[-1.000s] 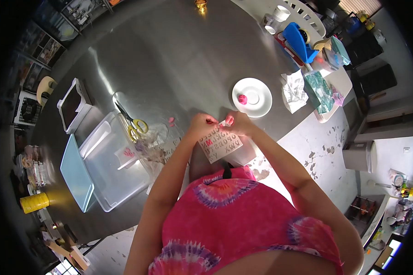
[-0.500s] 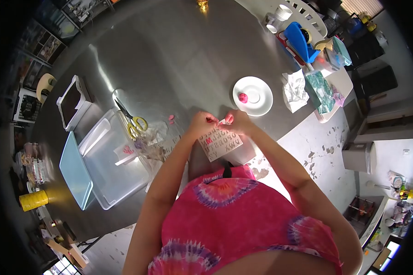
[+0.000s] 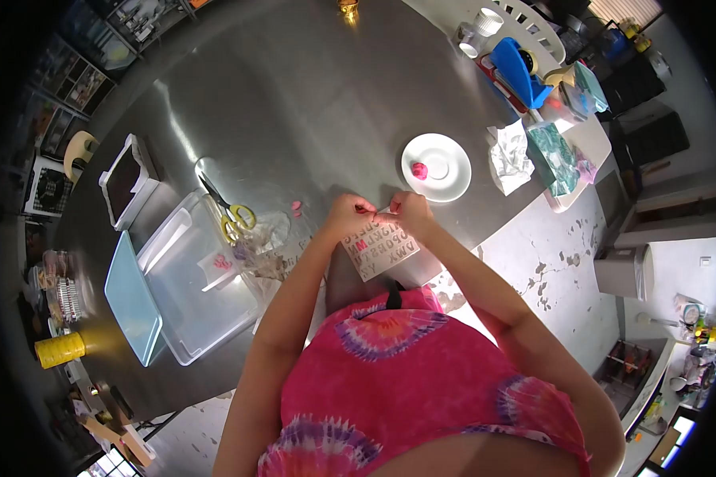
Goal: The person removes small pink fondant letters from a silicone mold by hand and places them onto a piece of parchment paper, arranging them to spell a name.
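Both hands meet at the near edge of the metal table, at the top of a translucent letter sheet (image 3: 379, 253) with one pink letter among grey ones. My left hand (image 3: 350, 215) has its fingers closed at the sheet's upper left part. On the upper right, my right hand (image 3: 413, 213) pinches at the same sheet. The fingertips nearly touch, and any small piece between them is too tiny to make out. A white saucer (image 3: 456, 175) with a pink lump (image 3: 419, 170) lies just beyond my right hand. Small pink bits (image 3: 297, 207) rest left of my left hand.
Yellow-handled scissors (image 3: 239, 216) lie beside a clear plastic tray (image 3: 203, 318) on the left, with a blue lid (image 3: 133, 298) and a white frame (image 3: 127, 181) nearby. Crumpled tissue (image 3: 511, 157) and a teal tissue box (image 3: 554, 159) are at the right.
The hands stay almost in place, with the right one shifted very slightly left. The letter sheet has tilted a little.
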Demonstrator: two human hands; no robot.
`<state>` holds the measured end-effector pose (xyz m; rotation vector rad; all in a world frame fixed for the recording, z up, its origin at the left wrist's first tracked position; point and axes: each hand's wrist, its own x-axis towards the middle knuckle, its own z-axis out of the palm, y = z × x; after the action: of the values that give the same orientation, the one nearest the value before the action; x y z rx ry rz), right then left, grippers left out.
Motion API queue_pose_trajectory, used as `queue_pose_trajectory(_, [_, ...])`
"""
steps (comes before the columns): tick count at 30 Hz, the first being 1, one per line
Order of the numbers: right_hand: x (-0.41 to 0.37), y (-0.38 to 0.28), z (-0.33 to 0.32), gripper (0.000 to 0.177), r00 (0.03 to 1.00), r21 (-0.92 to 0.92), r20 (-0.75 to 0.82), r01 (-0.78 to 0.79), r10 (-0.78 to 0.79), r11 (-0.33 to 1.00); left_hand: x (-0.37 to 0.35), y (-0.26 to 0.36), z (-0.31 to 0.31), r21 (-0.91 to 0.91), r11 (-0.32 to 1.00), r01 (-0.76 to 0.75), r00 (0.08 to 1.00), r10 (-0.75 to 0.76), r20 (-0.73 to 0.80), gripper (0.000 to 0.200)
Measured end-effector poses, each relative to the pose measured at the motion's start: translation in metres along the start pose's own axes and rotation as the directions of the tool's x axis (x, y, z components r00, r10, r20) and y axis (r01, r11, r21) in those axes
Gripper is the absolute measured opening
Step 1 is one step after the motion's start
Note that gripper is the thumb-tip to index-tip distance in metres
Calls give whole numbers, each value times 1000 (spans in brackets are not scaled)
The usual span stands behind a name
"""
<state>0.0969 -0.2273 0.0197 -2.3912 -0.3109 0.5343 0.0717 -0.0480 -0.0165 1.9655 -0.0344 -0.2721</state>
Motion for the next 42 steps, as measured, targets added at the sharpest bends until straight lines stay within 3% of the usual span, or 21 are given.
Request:
queue_pose_trajectory(3, [7,-1,9,38,985,28,-136,-101,104,994,3,-8,0,-106,994,7,1000,-6,2,18])
queue_pose_trajectory(7, [5,0,9,41,985,63,-150,-76,84,995,6,-14,3,-145,988,54,998,-58,-17,19])
queue_pose_trajectory(10, [0,2,7,40,996,0,-92,7,-7,1000,4,-9,1,-93,995,35,998,-39,-41,20])
queue_pose_trajectory(12, [-1,6,3,39,988,-16,-31,150,-151,989,3,-6,-1,-88,993,75,997,-76,-12,20])
queue_pose_trajectory(16, [0,7,1,34,987,25,-54,156,-154,987,4,-4,-1,-72,995,64,998,-64,-4,19])
queue_pose_trajectory(18, [3,6,-1,26,1000,101,-26,10,-7,995,2,-6,-1,-126,989,80,997,-82,-6,18])
queue_pose_trajectory(19, [4,5,-1,26,1000,99,-21,12,-10,995,2,-7,0,-128,988,83,996,-85,-10,18])
queue_pose_trajectory(21, [4,6,4,20,996,106,-87,8,2,994,1,-7,1,-92,994,-55,997,50,-56,19])
queue_pose_trajectory(22, [3,7,8,20,996,108,-86,7,3,994,0,-4,1,-92,994,-53,997,48,-56,19])
queue_pose_trajectory(24, [0,8,15,17,963,123,-256,118,-83,985,0,3,1,0,1000,30,999,-30,-44,24])
queue_pose_trajectory(27, [0,12,20,12,955,151,-284,130,-83,980,-1,13,6,98,994,40,993,-29,-114,26])
queue_pose_trajectory(30, [1,13,24,11,936,115,-329,170,-124,979,-1,16,6,87,995,51,994,-42,-104,27])
queue_pose_trajectory(37, [0,14,23,11,926,87,-350,184,-143,979,-3,18,11,117,993,31,991,-15,-136,26])
queue_pose_trajectory(39, [1,13,22,12,955,170,-290,112,-59,979,-5,18,10,172,985,-21,989,46,-143,25])
queue_pose_trajectory(42, [0,11,19,13,955,169,-287,125,-73,978,-5,16,13,175,984,-21,985,50,-167,24])
